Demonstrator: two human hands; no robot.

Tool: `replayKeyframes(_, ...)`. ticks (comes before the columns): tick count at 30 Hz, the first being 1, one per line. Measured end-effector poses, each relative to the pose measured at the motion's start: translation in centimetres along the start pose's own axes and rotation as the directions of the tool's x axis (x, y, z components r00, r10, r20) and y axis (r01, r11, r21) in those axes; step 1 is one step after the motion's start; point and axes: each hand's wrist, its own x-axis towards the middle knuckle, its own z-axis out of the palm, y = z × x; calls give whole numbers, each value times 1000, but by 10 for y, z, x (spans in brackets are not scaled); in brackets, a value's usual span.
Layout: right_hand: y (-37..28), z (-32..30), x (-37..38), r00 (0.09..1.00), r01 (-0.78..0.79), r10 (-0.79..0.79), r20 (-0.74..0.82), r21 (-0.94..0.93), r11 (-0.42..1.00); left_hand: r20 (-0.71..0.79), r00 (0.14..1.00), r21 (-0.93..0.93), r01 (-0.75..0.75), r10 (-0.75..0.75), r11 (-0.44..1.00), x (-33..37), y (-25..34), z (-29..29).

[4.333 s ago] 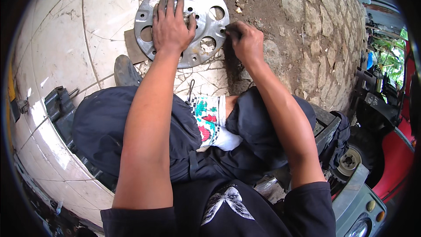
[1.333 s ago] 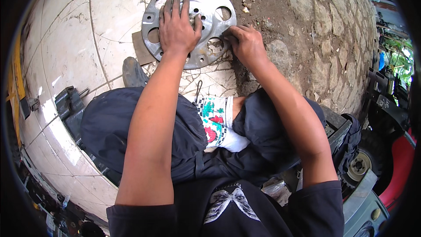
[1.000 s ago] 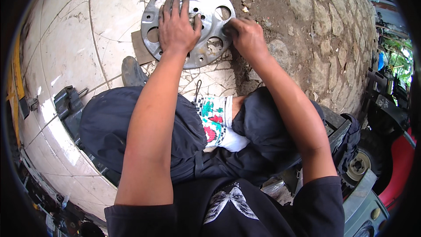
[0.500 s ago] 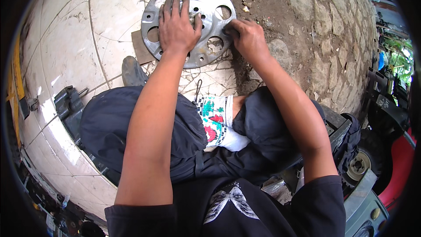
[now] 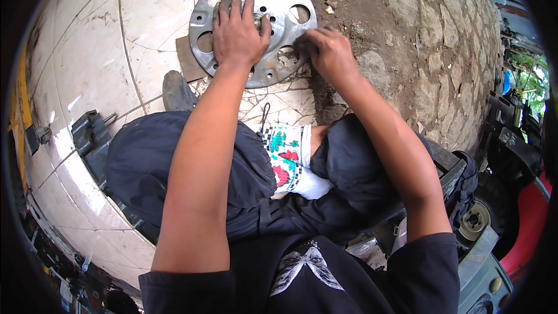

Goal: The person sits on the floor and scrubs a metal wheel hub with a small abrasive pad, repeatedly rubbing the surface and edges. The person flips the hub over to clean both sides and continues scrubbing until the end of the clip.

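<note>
A round grey metal plate, pierced by large round holes and smaller bolt holes, lies on the ground in front of me. My left hand rests flat on its left half, fingers stretched out and thumb apart. At the plate's right rim, my right hand has its fingers curled together with the tips down at the edge. Its fingertips are dark and slightly blurred; whether they pinch something small cannot be made out. Under the plate's lower left side, a flat brown piece sticks out.
Cracked pale tiles cover the left, with bare soil and a stone surface on the right. My shoe is just below the plate. A black object lies at left; a wheel stands at lower right.
My right hand's fingertips have shifted slightly inward and down along the plate's right rim. My left hand stays flat at the same place on the plate. The view has moved slightly.
</note>
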Motion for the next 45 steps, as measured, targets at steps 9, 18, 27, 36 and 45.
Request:
replayKeyframes(9,0,-1,1,1000,-19,19,-5,-4,1000,5,1000,-19,7,-7,1000,0,1,-4)
replayKeyframes(18,-10,-3,-6,996,-29,22,91,74,997,-6,1000,15,-5,5,1000,-1,2,-1)
replayKeyframes(27,-35,-86,11,808,-491,571,-144,371,788,118,993,-195,55,-32,979,10,-2,-8)
replayKeyframes(36,-28,-99,-83,693,-541,717,72,709,452,580,794,-475,146,183,868,17,3,-151)
replayKeyframes(45,-77,-86,-48,872,-372,420,252,899,230,379,918,-724,214,119,656,-100,32,-173)
